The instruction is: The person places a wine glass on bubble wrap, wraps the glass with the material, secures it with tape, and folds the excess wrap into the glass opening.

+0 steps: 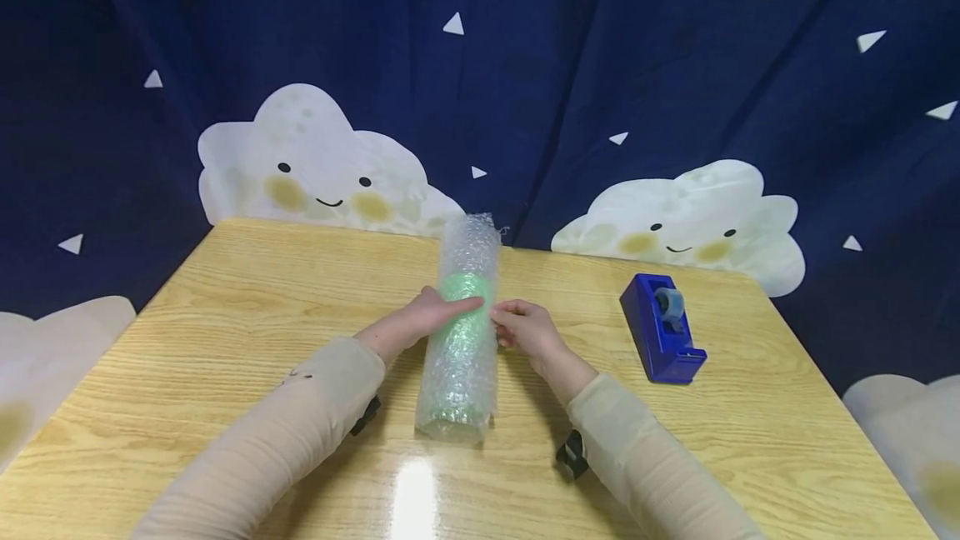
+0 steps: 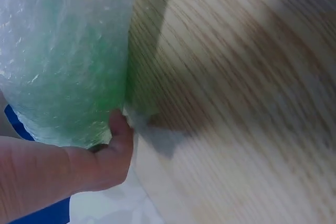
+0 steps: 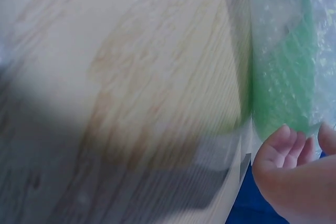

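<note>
A long roll of bubble wrap [image 1: 459, 369] with something green inside lies lengthwise on the table; its green part [image 2: 79, 77] fills the upper left of the left wrist view. My left hand [image 1: 423, 315] grips the roll from its left side, the thumb laid across the top. At the right edge, my right hand [image 1: 528, 332] has its fingers curled and its fingertips on the wrap. In the right wrist view those curled fingers [image 3: 286, 148] are against the lower end of the visible green part [image 3: 286, 85]. The wrap hides the shape of the green thing.
A blue tape dispenser [image 1: 660, 332] with a roll of tape stands on the wooden table [image 1: 750, 415], right of my right hand. Behind the table's back edge hangs a dark blue curtain [image 1: 525, 65] with white clouds and triangles.
</note>
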The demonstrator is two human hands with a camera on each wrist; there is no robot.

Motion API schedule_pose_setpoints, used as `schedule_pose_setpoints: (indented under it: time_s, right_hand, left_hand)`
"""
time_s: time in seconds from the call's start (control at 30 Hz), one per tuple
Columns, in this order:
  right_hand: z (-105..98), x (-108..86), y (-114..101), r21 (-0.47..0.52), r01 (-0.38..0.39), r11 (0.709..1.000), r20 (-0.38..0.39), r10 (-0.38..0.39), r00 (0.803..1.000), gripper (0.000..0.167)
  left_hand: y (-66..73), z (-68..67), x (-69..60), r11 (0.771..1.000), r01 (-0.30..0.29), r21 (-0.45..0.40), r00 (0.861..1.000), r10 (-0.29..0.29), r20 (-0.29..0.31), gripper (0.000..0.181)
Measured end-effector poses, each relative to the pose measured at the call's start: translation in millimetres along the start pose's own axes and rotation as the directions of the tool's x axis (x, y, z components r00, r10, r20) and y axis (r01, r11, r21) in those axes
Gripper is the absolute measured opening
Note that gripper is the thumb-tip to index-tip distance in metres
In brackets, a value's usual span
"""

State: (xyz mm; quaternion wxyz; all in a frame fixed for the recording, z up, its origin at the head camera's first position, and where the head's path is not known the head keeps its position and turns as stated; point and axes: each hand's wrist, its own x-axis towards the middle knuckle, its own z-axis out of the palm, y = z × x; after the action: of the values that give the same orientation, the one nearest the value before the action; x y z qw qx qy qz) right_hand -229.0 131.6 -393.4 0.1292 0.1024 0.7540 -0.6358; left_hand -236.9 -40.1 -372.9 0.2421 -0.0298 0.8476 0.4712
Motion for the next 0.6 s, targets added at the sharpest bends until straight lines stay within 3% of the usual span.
schedule_pose_setpoints:
  time_s: [0.3, 0.6]
  right_hand:
    - [-0.3, 0.6, -1.1, -0.066, -0.002, 0.998, -0.014, 0.001, 1.0, 0.021]
    - [0.3, 0.7, -1.5, -0.06, 0.014, 0.998, -0.029, -0.016, 0.999, 0.021]
  left_hand:
    - [4.0, -3.6, 0.7, 0.994, 0.027, 0.106, 1.0, -0.026, -0.012, 0.095]
    - [4.5, -5.1, -2.0, 0.999, 0.032, 0.026, 0.999, -0.031, -0.04, 0.104]
